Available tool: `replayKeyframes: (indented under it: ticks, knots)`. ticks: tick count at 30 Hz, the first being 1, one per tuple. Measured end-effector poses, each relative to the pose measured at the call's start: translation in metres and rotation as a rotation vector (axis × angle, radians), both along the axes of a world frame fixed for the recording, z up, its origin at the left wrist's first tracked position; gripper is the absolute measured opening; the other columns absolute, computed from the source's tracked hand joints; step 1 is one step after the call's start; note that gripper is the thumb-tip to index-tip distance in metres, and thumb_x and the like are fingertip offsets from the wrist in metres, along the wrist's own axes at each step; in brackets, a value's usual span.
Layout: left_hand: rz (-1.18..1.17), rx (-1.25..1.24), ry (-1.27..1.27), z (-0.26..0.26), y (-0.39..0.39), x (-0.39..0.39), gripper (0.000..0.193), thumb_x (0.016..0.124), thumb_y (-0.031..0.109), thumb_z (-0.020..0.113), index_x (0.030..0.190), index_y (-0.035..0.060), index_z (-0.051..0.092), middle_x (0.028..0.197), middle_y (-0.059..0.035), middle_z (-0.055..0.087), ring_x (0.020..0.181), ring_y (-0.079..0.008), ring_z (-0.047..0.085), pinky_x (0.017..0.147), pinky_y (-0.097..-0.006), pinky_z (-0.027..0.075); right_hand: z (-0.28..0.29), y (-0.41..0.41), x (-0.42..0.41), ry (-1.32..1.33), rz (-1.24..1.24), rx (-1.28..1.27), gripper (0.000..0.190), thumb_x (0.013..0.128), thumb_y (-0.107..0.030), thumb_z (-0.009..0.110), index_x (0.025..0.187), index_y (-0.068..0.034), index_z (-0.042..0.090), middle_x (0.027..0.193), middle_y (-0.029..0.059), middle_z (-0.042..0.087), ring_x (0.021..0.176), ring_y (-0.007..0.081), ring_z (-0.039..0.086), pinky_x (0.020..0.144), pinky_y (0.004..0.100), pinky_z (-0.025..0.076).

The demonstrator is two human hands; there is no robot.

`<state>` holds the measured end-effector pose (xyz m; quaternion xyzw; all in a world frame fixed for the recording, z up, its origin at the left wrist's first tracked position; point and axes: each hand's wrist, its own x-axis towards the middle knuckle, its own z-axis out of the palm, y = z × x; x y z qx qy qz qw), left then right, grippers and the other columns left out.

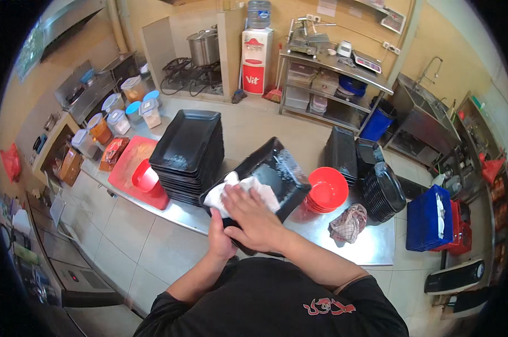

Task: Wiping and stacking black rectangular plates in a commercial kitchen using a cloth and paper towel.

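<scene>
A black rectangular tray (285,181) is tilted in front of me, with whitish wet-looking patches on its surface. My left hand (221,238) grips its near left corner, thumb along the rim. Spread flat, my right hand (254,215) presses a white cloth (264,189) against the tray's left part. Left of it rises a tall stack of black rectangular trays (188,143). Red round bowls (327,189) are stacked just to the right, and a checked cloth (348,225) lies crumpled beyond them. What lies beneath the held tray is hidden.
On the steel table (363,252) are a red cutting board (125,168) with a red container (146,177), lidded tubs (150,113) at the far left, and black dish stacks (382,191) at the right. Blue crates (430,223) stand beyond the table's right end.
</scene>
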<state>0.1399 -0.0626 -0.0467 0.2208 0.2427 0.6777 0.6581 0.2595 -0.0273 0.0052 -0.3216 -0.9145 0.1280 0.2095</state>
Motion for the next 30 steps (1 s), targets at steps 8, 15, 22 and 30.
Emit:
replayKeyframes:
  ticks: [8, 15, 22, 30]
  knots:
    - [-0.038, -0.015, 0.157, 0.001, 0.008, -0.073, 0.064, 0.094, 0.054, 0.030, 0.130, 0.0013, 0.037, 0.125, -0.0150, 0.050, 0.112, -0.0267, 0.053, 0.095, -0.0395, 0.043, -0.007, 0.071, -0.013, -0.163, -0.433, 0.087, 0.084, 0.086, -0.051, 0.046, 0.138, 0.009, 0.019, 0.145, 0.0279, 0.017, 0.138, 0.0344, 0.013, 0.112, 0.0446, 0.010]
    - [-0.085, 0.072, 0.245, 0.006, 0.039, -0.128, 0.063, 0.094, 0.053, 0.032, 0.131, 0.0008, 0.035, 0.122, -0.0153, 0.051, 0.109, -0.0266, 0.054, 0.091, -0.0396, 0.045, 0.001, 0.051, -0.084, -0.135, -0.228, 0.043, 0.090, 0.082, -0.052, 0.051, 0.138, 0.010, 0.017, 0.147, 0.0278, 0.011, 0.138, 0.0379, 0.010, 0.112, 0.0458, 0.007]
    - [-0.184, 0.132, 0.201, 0.013, 0.065, -0.158, 0.063, 0.095, 0.050, 0.034, 0.133, 0.0004, 0.031, 0.125, -0.0173, 0.047, 0.110, -0.0281, 0.054, 0.090, -0.0406, 0.046, -0.005, 0.085, -0.045, -0.247, -0.505, 0.122, 0.068, 0.090, -0.043, 0.044, 0.135, 0.006, 0.031, 0.148, 0.0203, 0.019, 0.138, 0.0333, 0.016, 0.112, 0.0449, 0.013]
    - [-0.236, 0.095, 0.207, 0.021, 0.085, -0.165, 0.057, 0.096, 0.047, 0.035, 0.128, -0.0002, 0.039, 0.120, -0.0138, 0.052, 0.105, -0.0242, 0.056, 0.088, -0.0367, 0.047, -0.039, 0.026, -0.056, -0.065, -0.537, -0.117, 0.070, 0.089, -0.040, 0.047, 0.134, 0.010, 0.026, 0.145, 0.0282, 0.018, 0.137, 0.0388, 0.016, 0.111, 0.0451, 0.015]
